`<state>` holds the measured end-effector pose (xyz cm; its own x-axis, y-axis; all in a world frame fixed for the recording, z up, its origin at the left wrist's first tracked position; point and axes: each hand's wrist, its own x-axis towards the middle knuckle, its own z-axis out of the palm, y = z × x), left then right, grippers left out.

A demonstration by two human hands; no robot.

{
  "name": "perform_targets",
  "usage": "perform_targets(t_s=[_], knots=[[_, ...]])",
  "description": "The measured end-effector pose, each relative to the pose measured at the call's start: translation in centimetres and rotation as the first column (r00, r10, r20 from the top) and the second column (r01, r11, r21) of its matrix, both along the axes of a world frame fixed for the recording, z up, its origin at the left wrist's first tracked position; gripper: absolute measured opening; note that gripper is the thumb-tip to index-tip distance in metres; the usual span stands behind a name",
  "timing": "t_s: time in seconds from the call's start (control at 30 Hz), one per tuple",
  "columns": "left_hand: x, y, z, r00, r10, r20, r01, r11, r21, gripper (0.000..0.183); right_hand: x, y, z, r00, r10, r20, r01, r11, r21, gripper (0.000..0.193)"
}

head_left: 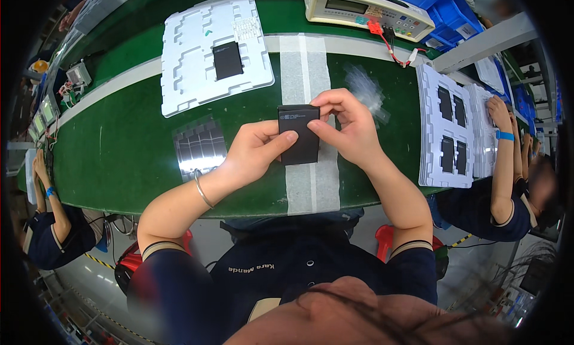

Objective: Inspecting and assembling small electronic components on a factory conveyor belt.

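Here, green bench (131, 154), grey floor (206, 240); 2 hands (252, 151) holding black pack (305, 145)

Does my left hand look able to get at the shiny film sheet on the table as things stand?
Probably yes: the shiny film sheet lies near your left hand, nothing lying on it, though that hand would first need to let go of the flat black block.

White trays (194, 61) on green table (131, 160)

Pale-printed black is being shown by the pack (302, 145), white by the tray (190, 52), green by the tabletop (119, 157).
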<state>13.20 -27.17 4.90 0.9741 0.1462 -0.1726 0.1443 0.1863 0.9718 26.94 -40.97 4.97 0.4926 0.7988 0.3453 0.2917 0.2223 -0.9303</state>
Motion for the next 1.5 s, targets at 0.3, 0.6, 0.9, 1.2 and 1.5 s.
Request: perform_targets(t_s=[0.3,0.6,0.9,1.2,1.5], knots=[[0.1,-0.1,0.6,0.998,-0.062,-0.008,0.06,0.988,-0.141,0.023,1.1,-0.6,1.6,0.945,0.034,-0.324,-0.047,0.998,-0.031,0.008],[0.1,-0.3,1.1,0.991,-0.113,-0.074,0.112,0.994,-0.013,0.021,0.8,-0.5,1.8,0.997,0.069,-0.022,-0.072,0.966,-0.249,0.01],[0.3,-0.1,1.0,0.986,-0.145,-0.082,0.151,0.986,0.066,0.021,1.4,-0.2,0.9,0.881,0.004,0.472,0.025,0.998,-0.055,0.014],[0.3,0.3,0.8,0.999,-0.007,0.039,0.007,1.0,-0.009,0.024,3.1,-0.3,0.4,0.947,0.104,-0.302,-0.107,0.994,0.009,0.015],[-0.2,0.1,0.9,0.975,0.139,0.175,-0.132,0.99,-0.053,0.023,0.5,0.2,-0.9,0.892,0.215,-0.398,-0.259,0.964,-0.062,0.006]])
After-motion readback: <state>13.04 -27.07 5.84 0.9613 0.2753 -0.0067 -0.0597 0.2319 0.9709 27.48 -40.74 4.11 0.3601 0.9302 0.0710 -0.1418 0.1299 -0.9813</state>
